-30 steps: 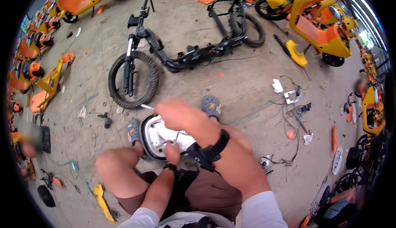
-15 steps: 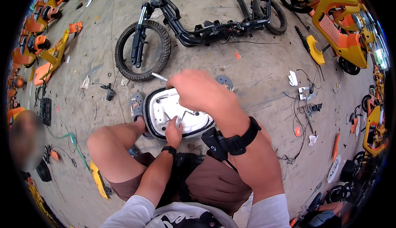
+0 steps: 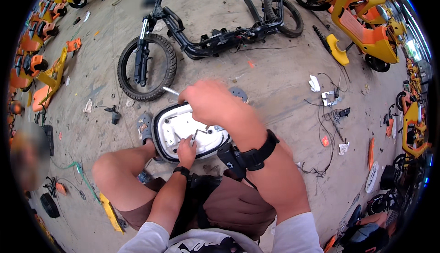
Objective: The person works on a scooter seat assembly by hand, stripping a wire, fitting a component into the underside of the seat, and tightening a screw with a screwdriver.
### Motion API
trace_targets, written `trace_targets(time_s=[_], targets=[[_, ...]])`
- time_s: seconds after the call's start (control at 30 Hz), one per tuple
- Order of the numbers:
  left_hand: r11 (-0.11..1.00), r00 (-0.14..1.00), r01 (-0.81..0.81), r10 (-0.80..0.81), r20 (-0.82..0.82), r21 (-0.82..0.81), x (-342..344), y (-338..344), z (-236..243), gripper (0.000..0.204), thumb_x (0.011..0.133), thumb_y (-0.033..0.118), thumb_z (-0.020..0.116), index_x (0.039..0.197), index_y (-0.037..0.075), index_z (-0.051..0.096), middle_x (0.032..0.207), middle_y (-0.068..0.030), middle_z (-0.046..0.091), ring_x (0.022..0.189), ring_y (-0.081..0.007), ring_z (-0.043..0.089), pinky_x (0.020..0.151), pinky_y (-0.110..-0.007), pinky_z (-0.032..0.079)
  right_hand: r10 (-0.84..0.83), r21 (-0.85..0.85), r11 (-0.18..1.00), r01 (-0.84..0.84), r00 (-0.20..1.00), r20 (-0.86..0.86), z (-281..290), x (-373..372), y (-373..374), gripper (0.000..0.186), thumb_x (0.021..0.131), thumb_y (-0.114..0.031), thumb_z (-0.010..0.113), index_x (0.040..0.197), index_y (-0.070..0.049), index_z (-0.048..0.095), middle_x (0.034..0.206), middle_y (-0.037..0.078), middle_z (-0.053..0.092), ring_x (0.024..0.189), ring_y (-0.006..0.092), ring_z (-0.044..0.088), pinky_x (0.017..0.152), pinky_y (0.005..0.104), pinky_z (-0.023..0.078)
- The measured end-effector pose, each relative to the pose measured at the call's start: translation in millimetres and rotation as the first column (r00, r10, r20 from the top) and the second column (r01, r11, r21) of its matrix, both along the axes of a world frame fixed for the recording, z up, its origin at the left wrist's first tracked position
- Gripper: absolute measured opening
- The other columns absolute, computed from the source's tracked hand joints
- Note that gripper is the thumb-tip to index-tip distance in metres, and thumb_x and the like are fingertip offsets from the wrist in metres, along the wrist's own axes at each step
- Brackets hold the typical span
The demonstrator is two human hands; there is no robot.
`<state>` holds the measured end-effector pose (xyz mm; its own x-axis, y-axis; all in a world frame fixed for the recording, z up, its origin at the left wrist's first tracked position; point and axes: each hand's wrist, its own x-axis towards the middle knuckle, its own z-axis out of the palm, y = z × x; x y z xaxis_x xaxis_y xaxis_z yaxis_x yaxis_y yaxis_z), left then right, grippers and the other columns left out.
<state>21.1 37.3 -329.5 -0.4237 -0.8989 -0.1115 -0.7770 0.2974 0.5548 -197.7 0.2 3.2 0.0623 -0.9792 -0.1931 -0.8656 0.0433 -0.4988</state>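
Observation:
A white plastic seat-shaped shell [image 3: 176, 125] with a black padded rim lies hollow side up between my feet. Over its far right part is my right hand [image 3: 206, 102], closed around a silver metal rod [image 3: 171, 90] whose end sticks out to the left. My left hand [image 3: 186, 151] rests in the shell's near part, fingertips pinched together; what they hold, if anything, is too small to make out. Just past those fingertips shows a thin, dark bent piece [image 3: 200, 132]. Part of the shell is hidden beneath my right hand and forearm.
A bare black scooter frame [image 3: 201, 49] with a front wheel [image 3: 169, 70] stands just beyond the shell. Cables [image 3: 327, 138] and a metal bracket [image 3: 329, 98] lie at right. A yellow scooter [image 3: 362, 24] stands far right, a yellow strip [image 3: 111, 209] near left.
The whole view has shifted slightly, so the frame and shell sit further left. My right hand still grips the rod above the shell; my left fingertips have moved slightly within it.

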Motion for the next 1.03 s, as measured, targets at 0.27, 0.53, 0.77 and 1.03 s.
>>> trace_targets(time_s=[0.27,0.53,0.77,1.03], targets=[[0.997,0.993,0.071,-0.067,0.093,-0.035,8.8,-9.6,-6.4,0.022,0.081,0.024,0.072,0.081,0.002,0.068,0.084,-0.0163,0.062,0.079,-0.0378,0.061,0.071,-0.047,0.049,-0.006,-0.068,0.998,0.004,0.999,-0.035,-15.7,0.5,-1.3,0.033,0.071,0.002,0.062,0.1,-0.01,0.074,0.089,0.019,0.07,0.089,0.0358,0.067,0.077,0.0448,0.053],[0.992,0.992,0.113,-0.11,-0.054,0.062,24.2,-24.2,-63.8,0.031,0.082,0.018,0.07,0.109,0.005,0.068,0.094,-0.0173,0.065,0.092,-0.0357,0.061,0.08,-0.046,0.047,-0.011,-0.121,0.993,0.012,1.0,0.005,-15.3,2.9,-1.7,0.016,0.069,-0.002,0.068,0.084,-0.001,0.072,0.088,0.018,0.071,0.087,0.033,0.07,0.077,0.0412,0.056],[0.997,0.997,0.071,-0.071,-0.002,0.029,17.7,-25.7,-58.4,0.031,0.084,0.026,0.073,0.087,-0.004,0.069,0.071,-0.023,0.064,0.067,-0.0403,0.061,0.063,-0.047,0.045,-0.042,-0.149,0.988,0.044,0.999,0.015,-19.6,0.4,2.6,0.014,0.069,-0.002,0.068,0.082,-0.002,0.073,0.088,0.016,0.071,0.088,0.0317,0.069,0.077,0.0399,0.055],[0.99,0.977,-0.139,0.142,-0.16,0.029,-1.6,-8.9,-29.8,0.025,0.085,0.019,0.071,0.093,-0.004,0.064,0.073,-0.0199,0.064,0.066,-0.0354,0.061,0.063,-0.046,0.045,-0.039,-0.147,0.989,0.034,0.999,-0.03,-18.7,-0.6,-1.5,0.014,0.069,-0.006,0.07,0.082,-0.004,0.073,0.09,0.015,0.071,0.088,0.0314,0.069,0.079,0.0394,0.055]])
